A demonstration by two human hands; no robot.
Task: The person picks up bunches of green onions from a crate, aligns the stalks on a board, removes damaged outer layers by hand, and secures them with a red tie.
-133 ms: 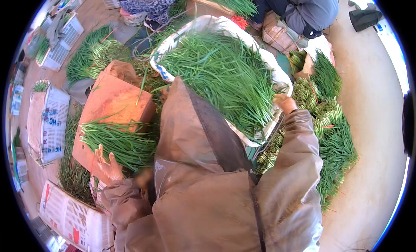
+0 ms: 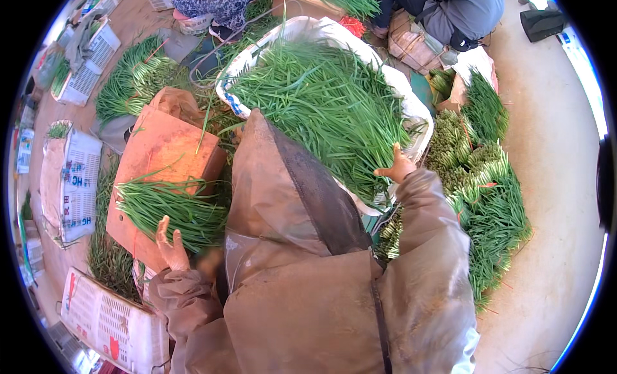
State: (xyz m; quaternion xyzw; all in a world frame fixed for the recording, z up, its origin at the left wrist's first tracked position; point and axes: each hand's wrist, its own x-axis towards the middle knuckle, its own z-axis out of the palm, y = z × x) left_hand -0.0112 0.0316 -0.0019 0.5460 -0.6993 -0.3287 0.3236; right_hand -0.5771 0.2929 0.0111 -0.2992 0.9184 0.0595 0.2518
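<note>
A loose pile of long green leafy stems (image 2: 167,210) lies on an orange board (image 2: 160,136) at my left. My left hand (image 2: 172,245) is just at the near edge of that pile, fingers raised and apart. A white-lined basket (image 2: 420,117) heaped with green stems (image 2: 321,104) sits ahead of me. My right hand (image 2: 397,165) is at its near right edge against the stems, thumb and fingers spread. My brown waterproof covering stretches over my lap between them.
Tied bundles (image 2: 482,213) lie along my right beside bare pale floor (image 2: 553,194). More bundles (image 2: 135,72) and white crates (image 2: 67,181) stand at left. Two people (image 2: 459,14) (image 2: 212,4) sit at the back among greens and wrapped packs.
My right hand has moved left and slightly down along the basket's edge, its fingers spreading. My left hand has shifted slightly to the right.
</note>
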